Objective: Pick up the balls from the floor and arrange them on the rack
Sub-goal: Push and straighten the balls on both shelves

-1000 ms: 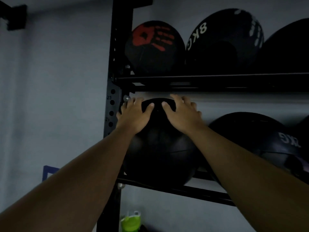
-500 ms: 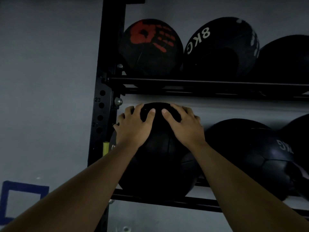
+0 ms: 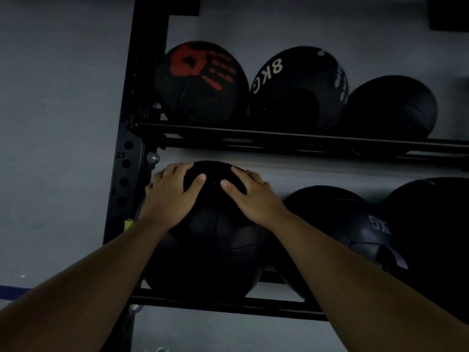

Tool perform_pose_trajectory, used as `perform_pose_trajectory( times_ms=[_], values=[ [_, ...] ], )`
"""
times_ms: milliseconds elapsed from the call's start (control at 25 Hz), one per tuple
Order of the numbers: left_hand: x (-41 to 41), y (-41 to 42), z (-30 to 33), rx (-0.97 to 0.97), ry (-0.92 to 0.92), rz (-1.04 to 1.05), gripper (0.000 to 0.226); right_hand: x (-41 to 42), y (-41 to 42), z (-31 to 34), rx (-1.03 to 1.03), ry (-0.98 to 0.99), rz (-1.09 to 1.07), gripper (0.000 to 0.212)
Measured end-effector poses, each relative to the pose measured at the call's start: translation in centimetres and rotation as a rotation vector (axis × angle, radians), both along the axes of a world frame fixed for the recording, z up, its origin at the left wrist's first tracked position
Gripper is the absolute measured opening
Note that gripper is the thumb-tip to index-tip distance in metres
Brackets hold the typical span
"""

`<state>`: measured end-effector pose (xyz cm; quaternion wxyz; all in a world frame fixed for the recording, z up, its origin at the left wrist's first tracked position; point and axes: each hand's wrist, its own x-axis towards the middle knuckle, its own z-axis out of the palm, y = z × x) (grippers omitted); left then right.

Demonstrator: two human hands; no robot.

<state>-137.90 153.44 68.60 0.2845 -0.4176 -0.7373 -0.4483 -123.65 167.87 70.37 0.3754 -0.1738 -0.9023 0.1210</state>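
Note:
A large black medicine ball [image 3: 210,252] rests on the lower rails of the black rack [image 3: 279,139], at its left end. My left hand [image 3: 170,196] lies spread over the ball's upper left side. My right hand [image 3: 250,196] lies spread over its upper right side. Both palms press on the ball, thumbs nearly meeting at the top. To its right on the same shelf sit a black ball [image 3: 355,229] with grey "KG" lettering and another dark ball [image 3: 436,237].
The upper shelf holds three black balls: one with a red handprint [image 3: 201,81], one marked "8KG" [image 3: 297,90], one plain [image 3: 392,107]. The rack's upright post [image 3: 132,138] with numbered holes stands at the left against a grey wall. A blue line [image 3: 12,292] marks the lower left.
My view has shifted so the rack sits lower and more to the right in frame. Both hands stay on the ball, slid slightly apart over its top.

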Motion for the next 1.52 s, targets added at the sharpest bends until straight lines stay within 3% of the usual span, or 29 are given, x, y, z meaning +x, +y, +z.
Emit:
perform_pose_trajectory(
  times_ms=[240, 480, 800, 920, 1040, 1160, 1280, 1520],
  values=[
    [6.8, 3.2, 2.1, 0.016, 0.327, -0.064, 0.025, 5.8, 3.6, 1.5, 0.120, 0.021, 0.153, 0.048],
    [17.6, 12.3, 8.8, 0.119, 0.532, -0.117, 0.019, 16.6, 11.4, 9.0, 0.324, 0.468, 0.039, 0.020],
    [26.0, 21.8, 19.3, 0.220, 0.629, -0.290, 0.026, 27.5, 20.4, 19.4, 0.211, 0.733, -0.212, 0.032],
    [27.8, 25.8, 21.8, 0.209, 0.624, -0.301, 0.032, 29.1, 23.3, 20.8, 0.187, 0.732, -0.273, 0.032],
    [29.3, 29.4, 23.8, 0.163, 0.563, -0.249, 0.045, 29.4, 26.1, 21.5, 0.079, 0.650, -0.302, 0.046],
    [30.1, 32.6, 25.2, 0.115, 0.478, -0.216, 0.055, 28.5, 28.3, 21.5, -0.103, 0.561, -0.220, 0.070],
    [29.4, 34.4, 26.3, 0.056, 0.407, -0.238, 0.057, 27.1, 29.6, 21.5, -0.168, 0.608, -0.105, 0.079],
    [27.2, 36.6, 25.3, 0.268, 0.392, -0.283, 0.050, 25.8, 30.9, 22.2, -0.132, 0.665, -0.032, 0.081]
  ],
)
